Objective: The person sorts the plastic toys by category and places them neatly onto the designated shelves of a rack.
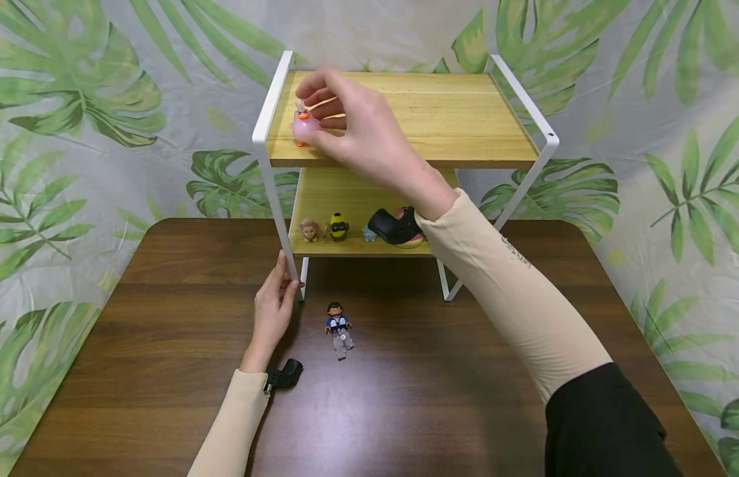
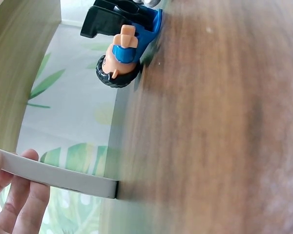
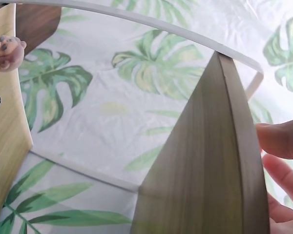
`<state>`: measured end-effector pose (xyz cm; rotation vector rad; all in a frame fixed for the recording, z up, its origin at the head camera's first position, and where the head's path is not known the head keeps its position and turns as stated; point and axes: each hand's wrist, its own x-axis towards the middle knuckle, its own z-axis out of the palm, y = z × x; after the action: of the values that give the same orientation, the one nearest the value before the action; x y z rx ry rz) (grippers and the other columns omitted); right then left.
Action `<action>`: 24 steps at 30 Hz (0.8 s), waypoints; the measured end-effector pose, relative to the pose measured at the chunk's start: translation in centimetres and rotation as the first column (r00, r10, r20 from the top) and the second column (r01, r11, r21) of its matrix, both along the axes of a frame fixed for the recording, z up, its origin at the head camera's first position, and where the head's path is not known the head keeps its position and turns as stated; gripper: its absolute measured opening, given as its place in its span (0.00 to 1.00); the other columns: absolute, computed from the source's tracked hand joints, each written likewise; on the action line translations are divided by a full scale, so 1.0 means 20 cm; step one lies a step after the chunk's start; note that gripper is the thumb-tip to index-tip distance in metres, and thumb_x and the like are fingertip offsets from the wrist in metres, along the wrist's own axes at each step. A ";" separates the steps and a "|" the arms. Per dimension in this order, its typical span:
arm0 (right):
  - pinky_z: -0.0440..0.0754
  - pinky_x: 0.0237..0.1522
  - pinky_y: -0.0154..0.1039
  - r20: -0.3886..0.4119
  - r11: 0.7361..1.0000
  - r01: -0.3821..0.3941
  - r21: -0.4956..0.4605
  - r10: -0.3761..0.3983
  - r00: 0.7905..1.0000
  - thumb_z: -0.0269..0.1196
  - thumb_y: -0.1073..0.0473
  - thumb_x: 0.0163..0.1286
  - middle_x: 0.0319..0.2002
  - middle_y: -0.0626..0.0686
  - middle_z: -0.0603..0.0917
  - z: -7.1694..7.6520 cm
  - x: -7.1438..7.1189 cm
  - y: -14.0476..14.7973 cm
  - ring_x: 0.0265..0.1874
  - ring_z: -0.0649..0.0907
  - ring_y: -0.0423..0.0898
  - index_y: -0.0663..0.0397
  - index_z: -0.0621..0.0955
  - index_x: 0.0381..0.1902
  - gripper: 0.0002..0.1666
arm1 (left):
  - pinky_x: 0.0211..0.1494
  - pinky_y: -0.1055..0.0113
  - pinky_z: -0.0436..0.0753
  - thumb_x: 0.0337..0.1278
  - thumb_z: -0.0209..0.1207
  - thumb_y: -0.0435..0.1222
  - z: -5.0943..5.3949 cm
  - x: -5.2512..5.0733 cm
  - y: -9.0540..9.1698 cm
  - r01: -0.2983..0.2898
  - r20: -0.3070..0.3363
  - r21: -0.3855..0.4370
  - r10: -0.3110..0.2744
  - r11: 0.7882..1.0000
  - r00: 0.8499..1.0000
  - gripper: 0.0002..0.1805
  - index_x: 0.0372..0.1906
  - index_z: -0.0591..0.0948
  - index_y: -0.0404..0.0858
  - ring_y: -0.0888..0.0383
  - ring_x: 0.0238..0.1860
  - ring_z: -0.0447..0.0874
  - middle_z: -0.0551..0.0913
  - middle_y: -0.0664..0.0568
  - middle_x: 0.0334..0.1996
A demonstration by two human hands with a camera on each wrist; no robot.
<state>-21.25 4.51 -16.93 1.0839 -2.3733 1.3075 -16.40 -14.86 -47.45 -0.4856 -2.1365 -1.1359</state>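
Duck [image 1: 305, 127]: one, pink, at the left end of the top shelf [image 1: 453, 119].
Hands: two; the right hand [image 1: 352, 119] pinched the duck, and the left hand [image 1: 272, 308] held one white leg [image 1: 278, 212].
Low shelf [image 1: 327, 192]: at least four small toys [image 1: 339, 228] sat there.
Tabletop [image 1: 417, 417]: one toy man [image 1: 338, 324] lay on its back.

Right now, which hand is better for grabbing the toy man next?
Probably the left hand: it's nearer the toy man, though it grips the shelf leg. The right hand is up top, holding the duck.
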 end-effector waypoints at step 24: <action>0.79 0.48 0.44 -0.104 0.931 -0.150 -0.334 0.122 0.987 0.61 0.77 0.62 0.45 0.64 0.79 -0.13 0.19 0.22 0.43 0.81 0.51 0.74 0.75 0.46 0.14 | 0.31 0.51 0.80 0.59 0.58 0.22 0.00 0.00 0.00 -0.008 0.001 -0.010 0.008 1.000 1.000 0.50 0.75 0.50 0.66 0.46 0.30 0.80 0.76 0.39 0.32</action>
<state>-17.36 8.93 -19.54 1.1817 -1.9441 1.6135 -16.44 -14.80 -47.43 -0.4808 -2.1441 -1.1220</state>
